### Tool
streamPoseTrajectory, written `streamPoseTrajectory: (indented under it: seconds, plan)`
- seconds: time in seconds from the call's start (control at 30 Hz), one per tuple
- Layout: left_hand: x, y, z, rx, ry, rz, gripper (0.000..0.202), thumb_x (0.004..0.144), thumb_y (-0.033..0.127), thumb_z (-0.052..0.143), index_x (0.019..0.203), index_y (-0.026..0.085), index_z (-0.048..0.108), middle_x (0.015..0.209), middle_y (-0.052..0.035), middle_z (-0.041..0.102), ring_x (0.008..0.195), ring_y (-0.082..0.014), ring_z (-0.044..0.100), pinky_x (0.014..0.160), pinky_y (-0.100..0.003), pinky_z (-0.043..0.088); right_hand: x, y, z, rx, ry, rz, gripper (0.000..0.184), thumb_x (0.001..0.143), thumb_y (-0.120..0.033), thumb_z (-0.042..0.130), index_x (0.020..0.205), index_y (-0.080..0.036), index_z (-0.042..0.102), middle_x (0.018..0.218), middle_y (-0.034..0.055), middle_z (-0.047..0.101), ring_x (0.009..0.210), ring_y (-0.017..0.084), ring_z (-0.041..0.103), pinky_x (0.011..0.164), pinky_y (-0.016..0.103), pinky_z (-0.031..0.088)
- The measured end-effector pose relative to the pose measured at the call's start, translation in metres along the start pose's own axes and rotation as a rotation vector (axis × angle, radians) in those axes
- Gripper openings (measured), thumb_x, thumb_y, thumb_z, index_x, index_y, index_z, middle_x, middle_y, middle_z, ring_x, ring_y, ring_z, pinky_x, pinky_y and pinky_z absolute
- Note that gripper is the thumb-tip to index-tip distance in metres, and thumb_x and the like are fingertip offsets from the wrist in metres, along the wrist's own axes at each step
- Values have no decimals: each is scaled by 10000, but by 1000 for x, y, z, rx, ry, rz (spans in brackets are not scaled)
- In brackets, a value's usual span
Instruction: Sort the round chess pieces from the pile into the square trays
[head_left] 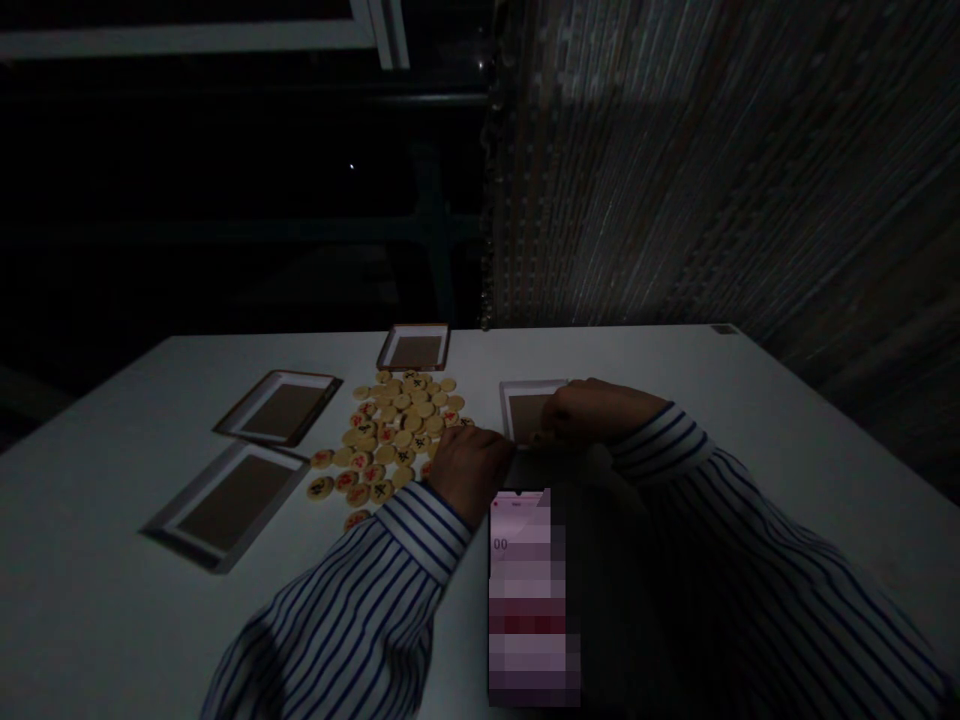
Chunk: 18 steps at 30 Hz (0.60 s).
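Observation:
Many round Chinese chess pieces (pixel 403 420), pale wood with red or black characters, lie in a loose pile left of centre. My left hand (pixel 472 468) is at the pile's right side, fingers curled near a shallow open box (pixel 529 412). What its fingertips hold, if anything, is hidden. Over the right part of that box is my right hand (pixel 600 410), its fingers bent and pressed together at the near edge. A small tan shape shows by these fingertips, too dark to name. Both forearms wear striped sleeves.
Another shallow box (pixel 418 350) stands behind the pile, and two more, one brown-edged (pixel 281 408) and one white-edged (pixel 234 502), lie to the left. A lit phone (pixel 525 590) is close in front of me. Past the white table (pixel 615 350) hangs a string curtain (pixel 660 150).

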<state>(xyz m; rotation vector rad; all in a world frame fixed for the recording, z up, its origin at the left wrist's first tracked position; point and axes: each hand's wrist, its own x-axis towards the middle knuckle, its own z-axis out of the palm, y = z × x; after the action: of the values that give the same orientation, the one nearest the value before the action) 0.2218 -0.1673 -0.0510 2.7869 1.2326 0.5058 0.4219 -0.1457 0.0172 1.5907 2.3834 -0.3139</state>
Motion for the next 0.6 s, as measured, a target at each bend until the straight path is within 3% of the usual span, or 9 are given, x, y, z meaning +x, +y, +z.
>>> streamPoseTrajectory:
  seconds: [0.6]
  plan:
    - [0,0,-1,-3,14,4,189,835,258,494,946,246,646,946,-29,672,903,-198,563,800,-375,381,-1,0,-1,6,-42,1,284,720,-244,494,922,-236,694,882,71,676,724,180,603,634,281,412]
